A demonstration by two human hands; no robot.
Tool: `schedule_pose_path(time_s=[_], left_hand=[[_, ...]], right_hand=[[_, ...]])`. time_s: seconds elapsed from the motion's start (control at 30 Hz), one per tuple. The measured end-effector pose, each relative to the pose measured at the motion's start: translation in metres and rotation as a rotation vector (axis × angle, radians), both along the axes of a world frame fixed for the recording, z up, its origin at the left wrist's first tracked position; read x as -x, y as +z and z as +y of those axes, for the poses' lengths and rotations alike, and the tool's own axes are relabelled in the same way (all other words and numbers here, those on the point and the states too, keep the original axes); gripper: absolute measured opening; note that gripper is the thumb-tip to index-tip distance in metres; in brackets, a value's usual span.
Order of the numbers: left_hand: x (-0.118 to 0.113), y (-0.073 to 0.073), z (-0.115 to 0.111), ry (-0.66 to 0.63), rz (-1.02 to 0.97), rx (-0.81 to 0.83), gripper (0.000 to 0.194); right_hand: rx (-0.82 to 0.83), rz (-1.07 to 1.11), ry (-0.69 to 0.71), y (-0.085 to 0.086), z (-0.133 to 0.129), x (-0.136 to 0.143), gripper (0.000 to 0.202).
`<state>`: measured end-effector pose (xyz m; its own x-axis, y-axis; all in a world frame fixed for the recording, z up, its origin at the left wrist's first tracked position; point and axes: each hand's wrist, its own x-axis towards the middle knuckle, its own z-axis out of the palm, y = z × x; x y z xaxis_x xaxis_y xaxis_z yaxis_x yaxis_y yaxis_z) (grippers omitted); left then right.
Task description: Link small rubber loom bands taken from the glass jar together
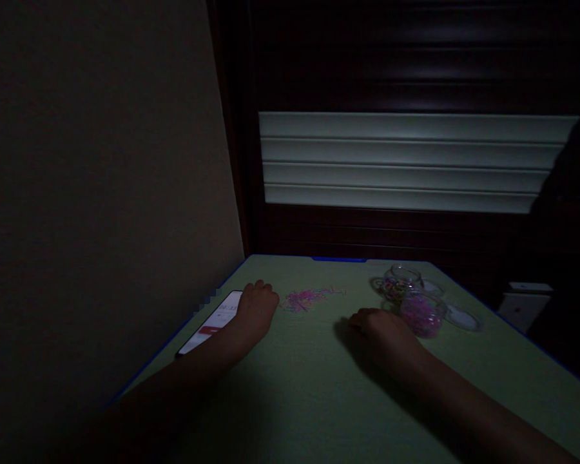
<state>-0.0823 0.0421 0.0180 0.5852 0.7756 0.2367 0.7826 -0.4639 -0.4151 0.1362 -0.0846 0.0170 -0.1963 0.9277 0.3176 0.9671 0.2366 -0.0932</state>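
Pink pieces (303, 299) strew the green table (309, 380) beside a dim wall (111, 161) — left hand (260, 310), right hand (383, 330): grips unclear.

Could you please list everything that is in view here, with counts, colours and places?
Flat rectangular table: one, green with blue edging, below the hands
Rectangular phone, screen lit: one, white screen, table's left side
Loose thin small pieces: uncounted, mostly pink, between the hands
Round clear jar of mixed-colour pieces: one, table's far right
Round clear jar of pink-purple pieces: one, just nearer
Round flat clear lids: apparently two, pale, beside the jars
White box: at least one, right beyond the table
Plain wall: one, dull brown, left
Slatted panel: one, pale, set in dark reddish panelling, behind
Left hand: one, bare, by the phone
Right hand: one, bare, near the jars
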Motion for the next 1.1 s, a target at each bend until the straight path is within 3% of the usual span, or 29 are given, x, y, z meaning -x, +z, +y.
schedule_pose_path(time_s=[0.8, 0.97, 1.1], left_hand=[[-0.003, 0.003, -0.004, -0.032, -0.087, 0.026, 0.026], [-0.007, 0.005, -0.014, -0.085, -0.117, 0.013, 0.027], [-0.009, 0.005, -0.025, -0.164, -0.196, 0.124, 0.026]], right_hand=[[0.017, 0.009, -0.022, -0.002, 0.001, -0.001, 0.029], [0.021, 0.015, -0.026, -0.001, 0.001, 0.0, 0.027], [0.015, 0.034, -0.028, -0.002, 0.0, 0.0, 0.029]])
